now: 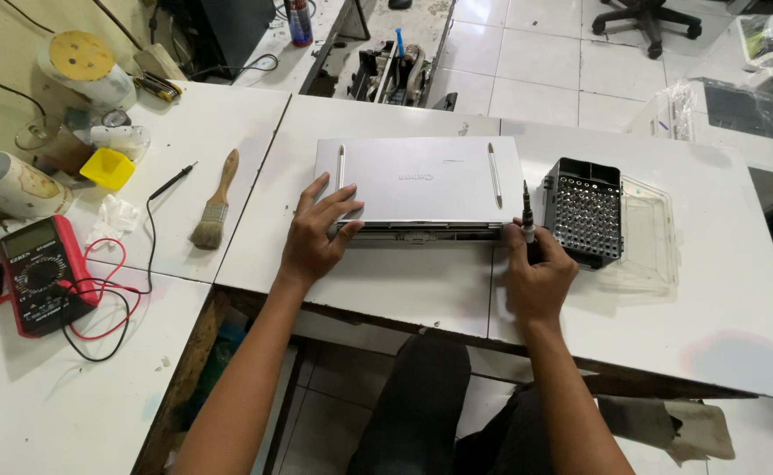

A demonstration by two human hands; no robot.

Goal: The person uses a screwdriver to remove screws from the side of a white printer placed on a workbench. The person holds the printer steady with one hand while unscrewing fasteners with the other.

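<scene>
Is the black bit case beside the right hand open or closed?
Open. The clear lid lies flat on the table to the right of the black bit case, and its rows of bits are exposed.

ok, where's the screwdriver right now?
Head view: the screwdriver stands upright in the right hand, between the grey device and the black bit case.

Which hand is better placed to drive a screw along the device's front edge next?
Right, probably. The right hand already grips the screwdriver upright at the front right corner of the silver device, beside the bit case. The left hand lies flat on the device's left side, steadying it.
</scene>
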